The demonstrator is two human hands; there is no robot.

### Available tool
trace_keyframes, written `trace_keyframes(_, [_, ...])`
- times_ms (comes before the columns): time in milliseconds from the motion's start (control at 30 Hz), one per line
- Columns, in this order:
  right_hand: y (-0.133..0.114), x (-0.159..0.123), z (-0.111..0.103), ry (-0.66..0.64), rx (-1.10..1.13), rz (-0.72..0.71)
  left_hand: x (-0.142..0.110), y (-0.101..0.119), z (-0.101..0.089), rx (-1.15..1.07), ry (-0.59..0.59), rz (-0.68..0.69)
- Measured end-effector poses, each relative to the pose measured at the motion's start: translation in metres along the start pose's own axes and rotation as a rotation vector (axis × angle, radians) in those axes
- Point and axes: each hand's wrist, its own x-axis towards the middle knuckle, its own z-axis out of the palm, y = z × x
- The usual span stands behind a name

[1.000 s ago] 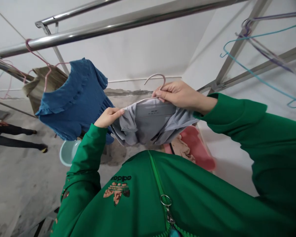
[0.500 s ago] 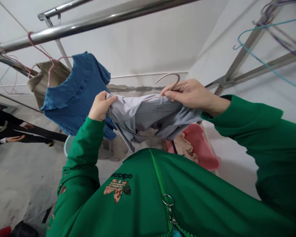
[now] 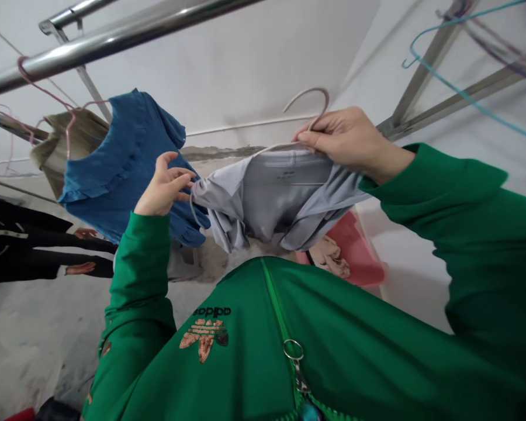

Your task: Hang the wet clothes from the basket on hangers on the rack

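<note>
A light grey shirt (image 3: 267,199) hangs in front of me on a pale clothes hanger (image 3: 323,96), its neck opening facing me. My right hand (image 3: 348,137) is closed around the base of the hanger's hook, at the right side of the collar. At the shirt's left shoulder is my left hand (image 3: 162,184), fingers loosely apart, with the fingertips at the edge of the cloth. A thin pale curve, perhaps the hanger's end, shows just below those fingertips. The shirt's lower part is hidden behind its folds.
A metal rail (image 3: 114,44) crosses the upper left, bearing a blue ruffled top (image 3: 127,158) and an olive garment (image 3: 65,140). Blue hangers (image 3: 473,99) hang at the right. Below stands a pink basin (image 3: 362,257) with beige cloth. A person in black (image 3: 39,245) is at far left.
My left hand has loosened from the shirt's shoulder and shifted slightly left, its fingers spreading. My right hand has raised the hanger and collar a little. The neck opening shows wider.
</note>
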Motion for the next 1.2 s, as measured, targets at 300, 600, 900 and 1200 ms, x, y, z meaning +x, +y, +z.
trace_keyframes(300, [0.001,0.021,-0.014,-0.066,0.222,0.053,0.012,-0.065,0.035,0.115,0.088,0.102])
trace_keyframes(600, [-0.003,0.041,0.002,-0.219,0.373,0.208,0.007,-0.056,0.176,0.337,-0.291,0.499])
trace_keyframes(900, [-0.01,0.038,0.007,-0.182,0.568,0.291,0.032,-0.042,0.197,-0.027,-0.031,0.317])
trace_keyframes(1200, [0.001,0.065,0.019,0.003,0.886,0.402,0.009,0.022,0.145,0.464,0.145,0.701])
